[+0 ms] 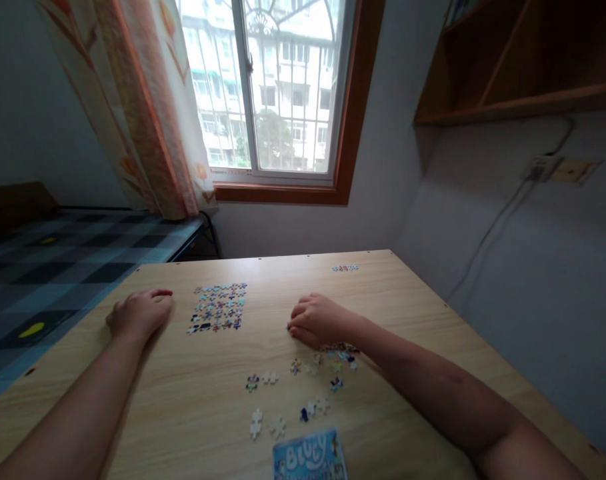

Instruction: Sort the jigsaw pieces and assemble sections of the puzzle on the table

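My left hand (139, 315) rests on the wooden table (433, 333) with its fingers curled loosely, just left of a partly built jigsaw puzzle (217, 308). My right hand (317, 321) lies to the right of that puzzle with its fingers curled down onto the tabletop; what is under the fingertips is hidden. Several loose puzzle pieces (303, 387) lie scattered below and beside my right wrist. A short joined strip of pieces (345, 268) sits near the table's far edge.
A blue puzzle box (310, 457) lies at the near edge. A bed with a checked cover (57, 267) stands left of the table. Beyond are a window (277, 87) with a curtain (147, 107), a wall shelf (517, 60), and a socket with a cable (543, 167).
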Demonstrator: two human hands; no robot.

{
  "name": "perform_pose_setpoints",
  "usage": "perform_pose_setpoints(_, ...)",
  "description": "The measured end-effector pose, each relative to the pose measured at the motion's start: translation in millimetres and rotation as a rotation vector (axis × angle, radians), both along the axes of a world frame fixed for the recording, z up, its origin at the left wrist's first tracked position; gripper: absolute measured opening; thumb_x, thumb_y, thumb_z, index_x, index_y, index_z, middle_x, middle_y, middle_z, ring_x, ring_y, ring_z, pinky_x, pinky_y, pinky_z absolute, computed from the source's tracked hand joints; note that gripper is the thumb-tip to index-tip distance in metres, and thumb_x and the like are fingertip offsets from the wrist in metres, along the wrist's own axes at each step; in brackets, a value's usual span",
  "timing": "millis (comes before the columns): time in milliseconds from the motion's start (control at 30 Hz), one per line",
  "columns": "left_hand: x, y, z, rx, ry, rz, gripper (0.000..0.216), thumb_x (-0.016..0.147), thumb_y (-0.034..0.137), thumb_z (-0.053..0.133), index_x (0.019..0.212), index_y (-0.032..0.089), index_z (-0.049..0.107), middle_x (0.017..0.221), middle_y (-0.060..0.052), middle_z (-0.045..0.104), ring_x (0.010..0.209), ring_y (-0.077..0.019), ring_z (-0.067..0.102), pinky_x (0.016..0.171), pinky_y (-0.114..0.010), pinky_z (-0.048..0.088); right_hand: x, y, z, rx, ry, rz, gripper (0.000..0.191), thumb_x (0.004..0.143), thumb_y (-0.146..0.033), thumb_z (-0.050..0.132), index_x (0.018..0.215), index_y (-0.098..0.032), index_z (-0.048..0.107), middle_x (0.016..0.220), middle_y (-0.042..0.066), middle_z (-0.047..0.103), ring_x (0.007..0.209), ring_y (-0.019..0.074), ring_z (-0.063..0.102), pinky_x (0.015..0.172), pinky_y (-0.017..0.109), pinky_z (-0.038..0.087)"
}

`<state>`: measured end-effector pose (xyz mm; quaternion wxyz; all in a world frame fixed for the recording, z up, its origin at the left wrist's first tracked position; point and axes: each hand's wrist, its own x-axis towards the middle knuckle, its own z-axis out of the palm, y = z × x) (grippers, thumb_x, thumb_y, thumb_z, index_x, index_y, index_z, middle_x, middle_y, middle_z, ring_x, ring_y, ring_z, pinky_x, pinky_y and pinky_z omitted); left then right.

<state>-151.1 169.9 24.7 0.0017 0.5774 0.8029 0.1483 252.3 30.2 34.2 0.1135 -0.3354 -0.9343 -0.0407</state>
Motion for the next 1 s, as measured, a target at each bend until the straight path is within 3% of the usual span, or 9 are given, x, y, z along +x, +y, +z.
perform_pose_setpoints(233,-3.0,3.8,-0.7,-0.008,0.008,0.003,0.049,0.072,0.043,0.054,0.116,0.032,0.073,0.132,-0.01,0.061,0.116,-0.0406,0.055,0.096,-0.053,0.046,77.0,43.4,-12.7,-0.028,0.069,-0.372,0.015,0.088,-0.026,0.063,0.091,-0.025,0.078,0.094,0.001,0.074,0.09,0.014,0.063,0.089,0.025,0.042)
perform_pose_setpoints(433,-3.6,5.8,-1.0,-0.006,0.009,0.01,0.049,0.072,0.044,0.055,0.115,0.032,0.074,0.132,-0.011,0.061,0.117,-0.0408,0.055,0.097,-0.053,0.046,121.1,57.8,-19.5,-0.02,0.103,-0.542,0.017,0.091,-0.026,0.062,0.093,-0.024,0.079,0.1,0.004,0.073,0.099,0.016,0.064,0.091,0.024,0.044)
perform_pose_setpoints(700,-2.0,3.8,0.1,-0.039,0.023,0.013,0.051,0.075,0.045,0.051,0.12,0.033,0.071,0.134,-0.009,0.059,0.118,-0.0396,0.054,0.1,-0.051,0.045,129.5,63.5,-32.4,0.007,0.154,-0.708,0.024,0.097,-0.032,0.054,0.102,-0.028,0.077,0.109,0.003,0.071,0.102,0.0157,0.063,0.088,0.022,0.046)
perform_pose_setpoints(1000,-6.1,5.3,-2.3,-0.025,0.023,0.002,0.05,0.074,0.047,0.051,0.117,0.032,0.072,0.134,-0.01,0.06,0.117,-0.0391,0.055,0.098,-0.05,0.046,131.5,67.7,-41.8,-0.004,0.193,-0.78,0.029,0.099,-0.037,0.049,0.113,-0.033,0.074,0.118,-0.001,0.069,0.102,0.0155,0.065,0.087,0.023,0.049)
